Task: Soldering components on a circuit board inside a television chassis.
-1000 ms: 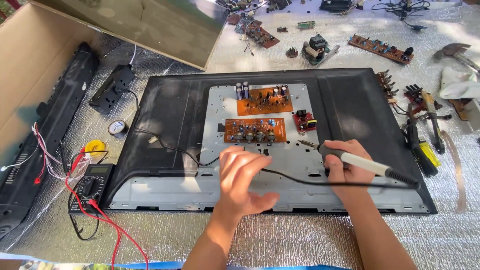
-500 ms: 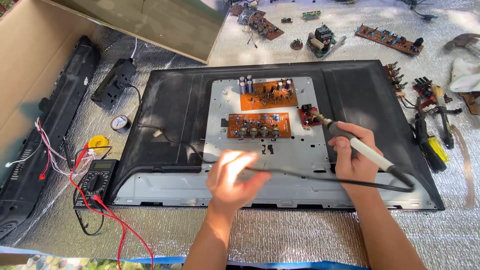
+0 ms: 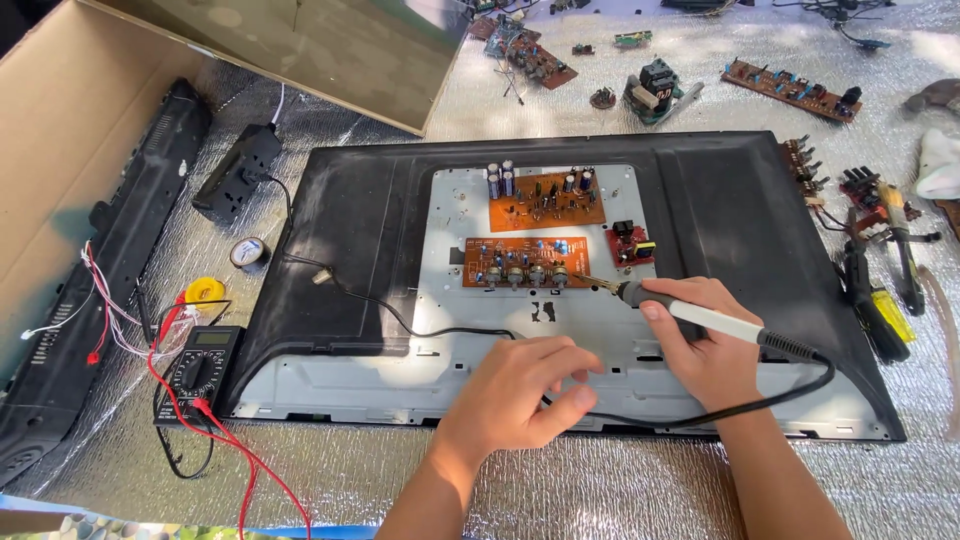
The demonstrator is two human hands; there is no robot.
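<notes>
Fingers (image 3: 672, 303) of the right hand (image 3: 705, 345) wrap the white handle of a soldering iron (image 3: 700, 318), thumb laid along its upper side. Fingers (image 3: 570, 375) of the left hand (image 3: 520, 395) are loosely curled, thumb and forefinger drawn together; whether they pinch anything cannot be told, since the fingertips hide what lies beneath them. A black cable (image 3: 400, 318) runs across the metal chassis plate (image 3: 600, 320) and passes under the left hand, so its course there is concealed. The iron's own cord (image 3: 790, 395) loops from the handle's rear behind the right wrist. The long axis of the iron runs from lower right to upper left: its rear end lies toward the right edge of the black panel back (image 3: 740, 220), and its thin tip points up and left, ending just beside the lower right corner of the lower orange circuit board (image 3: 525, 262). Contact between tip and board is too fine to make out. An upper orange circuit board (image 3: 545, 200) and a small red board (image 3: 631, 246) sit on the same plate. A multimeter (image 3: 197, 372) with red leads lies left of the panel. Hand tools (image 3: 885, 290) lie at the right, partly cut off by the frame edge, as is the cardboard box (image 3: 60, 160) at the left.
</notes>
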